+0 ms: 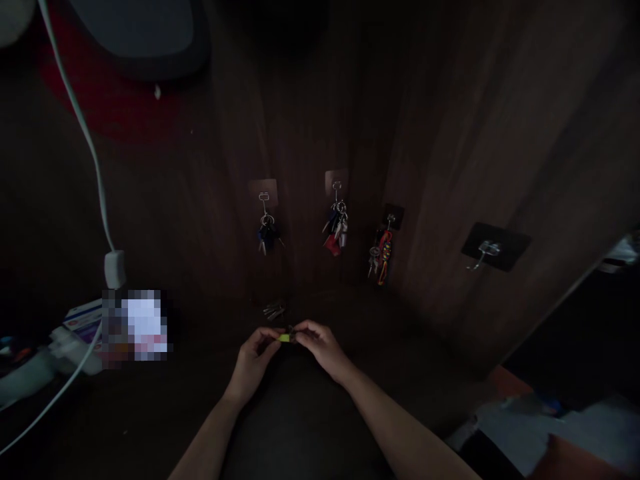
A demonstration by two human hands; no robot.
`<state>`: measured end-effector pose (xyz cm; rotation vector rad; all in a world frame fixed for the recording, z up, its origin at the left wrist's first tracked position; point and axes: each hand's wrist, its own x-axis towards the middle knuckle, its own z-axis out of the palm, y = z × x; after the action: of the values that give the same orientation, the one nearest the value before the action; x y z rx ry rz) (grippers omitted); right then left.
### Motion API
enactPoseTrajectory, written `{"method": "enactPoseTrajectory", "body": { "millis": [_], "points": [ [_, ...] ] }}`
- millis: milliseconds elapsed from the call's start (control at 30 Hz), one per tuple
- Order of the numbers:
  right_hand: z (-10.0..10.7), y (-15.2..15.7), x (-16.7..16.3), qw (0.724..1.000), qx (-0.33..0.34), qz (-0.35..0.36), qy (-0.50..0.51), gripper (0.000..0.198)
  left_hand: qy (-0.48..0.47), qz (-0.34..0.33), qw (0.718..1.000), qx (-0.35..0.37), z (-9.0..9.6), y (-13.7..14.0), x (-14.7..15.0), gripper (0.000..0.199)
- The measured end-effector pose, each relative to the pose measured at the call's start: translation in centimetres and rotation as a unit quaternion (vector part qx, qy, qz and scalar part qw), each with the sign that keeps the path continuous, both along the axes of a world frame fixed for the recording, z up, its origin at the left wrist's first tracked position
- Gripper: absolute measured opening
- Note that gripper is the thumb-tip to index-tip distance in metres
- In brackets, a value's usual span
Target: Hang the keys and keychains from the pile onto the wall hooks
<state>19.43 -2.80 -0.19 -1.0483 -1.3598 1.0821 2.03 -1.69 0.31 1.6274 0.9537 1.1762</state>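
My left hand (256,355) pinches a small yellow-green key tag (285,338) between thumb and fingertips. Close beside it, my right hand (319,345) is closed on a small dark, partly metallic piece at the tag's right end; whether it is a ring or a key I cannot tell. Just beyond my fingers, a few loose keys (275,309) lie on the dark wooden surface (200,393). The fingers partly cover what both hands hold, and the light is dim.
On the back panel hang a left key bunch (268,232), a middle key bunch (337,227) and keys with a colourful cord (385,257). A bare hook (484,253) is on the right wall. A white cable (83,120) hangs at left above boxes (85,317).
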Motion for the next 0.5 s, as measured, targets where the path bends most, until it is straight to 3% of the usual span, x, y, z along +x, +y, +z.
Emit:
{"method": "enactPoseTrajectory", "body": {
  "millis": [167,333,500],
  "points": [
    [-0.1,0.23,0.02,0.999,-0.003,-0.015,0.031,0.019,0.05,0.022,0.998,0.023,0.02,0.12,0.0,0.013],
    [-0.22,0.28,0.01,1.0,0.018,-0.021,0.0,0.019,0.064,0.03,0.997,0.023,0.23,-0.07,0.09,0.024],
    [-0.19,0.08,-0.3,0.998,0.043,-0.014,-0.034,0.016,0.107,0.03,0.993,0.038,0.26,-0.14,0.33,0.016]
  ]
}}
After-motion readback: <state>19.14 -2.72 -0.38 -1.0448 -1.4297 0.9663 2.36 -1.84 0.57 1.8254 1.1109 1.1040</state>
